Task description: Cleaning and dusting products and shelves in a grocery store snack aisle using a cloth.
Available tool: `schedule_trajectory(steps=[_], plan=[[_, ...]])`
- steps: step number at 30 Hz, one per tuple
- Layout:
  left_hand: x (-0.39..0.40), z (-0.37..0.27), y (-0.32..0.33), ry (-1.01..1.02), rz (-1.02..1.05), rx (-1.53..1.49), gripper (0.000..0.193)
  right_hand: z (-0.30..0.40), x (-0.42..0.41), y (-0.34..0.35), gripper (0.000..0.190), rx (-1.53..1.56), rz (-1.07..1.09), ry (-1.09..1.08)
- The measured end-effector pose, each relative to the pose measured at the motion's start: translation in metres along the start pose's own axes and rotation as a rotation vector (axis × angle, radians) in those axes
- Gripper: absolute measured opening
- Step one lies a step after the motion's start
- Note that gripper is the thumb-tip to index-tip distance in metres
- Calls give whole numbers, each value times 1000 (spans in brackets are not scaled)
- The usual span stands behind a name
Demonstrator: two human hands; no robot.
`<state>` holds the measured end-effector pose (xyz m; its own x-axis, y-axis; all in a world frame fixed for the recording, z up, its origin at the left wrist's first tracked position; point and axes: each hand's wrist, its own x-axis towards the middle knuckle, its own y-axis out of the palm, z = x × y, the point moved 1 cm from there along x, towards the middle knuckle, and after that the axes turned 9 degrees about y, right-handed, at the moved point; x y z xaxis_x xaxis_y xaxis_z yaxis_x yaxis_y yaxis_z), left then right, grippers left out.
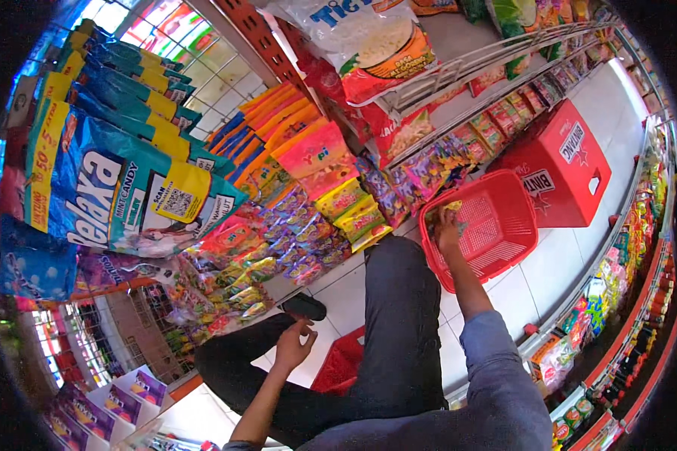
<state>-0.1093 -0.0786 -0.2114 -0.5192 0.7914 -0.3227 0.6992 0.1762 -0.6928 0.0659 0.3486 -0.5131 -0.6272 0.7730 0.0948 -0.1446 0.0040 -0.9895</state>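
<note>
My right hand reaches into a red plastic shopping basket on the tiled floor, its fingers on a small yellow candy packet at the basket's left side. A greenish packet lies beside that hand, partly hidden. My left hand hovers over my bent leg, fingers curled and apart, with nothing seen in it. Yellow candy packets hang in strips left of the basket, beside pink and orange gummy bags.
A red crate-like box stands right of the basket. Large mint candy bags hang at the left. Wire shelves of snacks run along the top, and a curved shelf of goods bounds the aisle at right. Red plastic shows between my legs.
</note>
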Motion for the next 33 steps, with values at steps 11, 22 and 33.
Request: schedule_trajectory(steps=[11,22,33], plan=[[-5,5,-4,-29,-31,29,22,-3,9,-7,47,177,148,179],[-47,-40,-39,104,-268,-159,25,17,-13,-245,30,-4,108,-219],[-105,-108,-46,399,-514,-857,54,153,-84,-548,43,710,82,-597]])
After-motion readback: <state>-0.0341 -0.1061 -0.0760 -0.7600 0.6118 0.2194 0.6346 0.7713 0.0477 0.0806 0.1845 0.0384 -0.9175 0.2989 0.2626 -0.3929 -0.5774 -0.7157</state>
